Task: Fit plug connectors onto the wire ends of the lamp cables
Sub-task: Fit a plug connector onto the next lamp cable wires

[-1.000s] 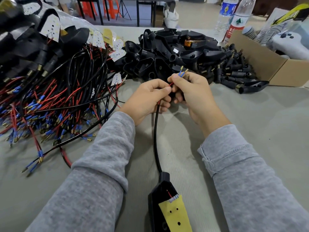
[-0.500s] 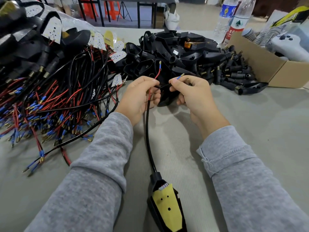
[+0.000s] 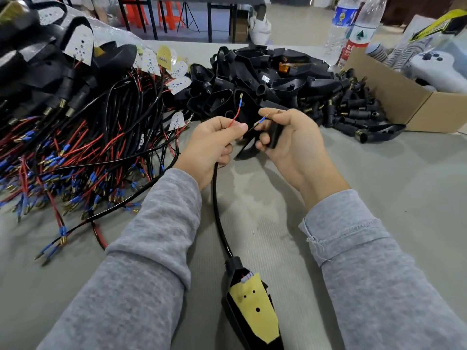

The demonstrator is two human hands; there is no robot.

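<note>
The lamp cable (image 3: 219, 210) is held up over the middle of the tabletop (image 3: 379, 188), its black sheath running from the lamp head (image 3: 252, 306) near the lower edge up into the left hand (image 3: 214, 142), which is clenched around it just below the split. Two wire ends are fanned out above that grip: the red wire (image 3: 236, 114) curves up and away with its brass tip free, while the blue-sleeved wire (image 3: 261, 120) is pointed to the right, its long axis aimed almost straight at the right hand (image 3: 290, 137). A black plug connector (image 3: 274, 133) is grasped in the curled fingers of the right hand, with the blue wire's tip lying just beside the thumb and touching or nearly touching it; which cannot be told. The coming move is judged to turn on this line-up: the wire tip lies to the left of the connector, and the connector's opening has to be brought onto that axis, the right hand being the nearer. Whether the opening faces the tip cannot be made out. To the left a tangle of unfinished cables (image 3: 75, 160) is spread, a heap of black housings (image 3: 265, 79) is piled behind, and a cardboard box (image 3: 409, 107) with two water bottles (image 3: 351, 31) is seen at the far right.
</note>
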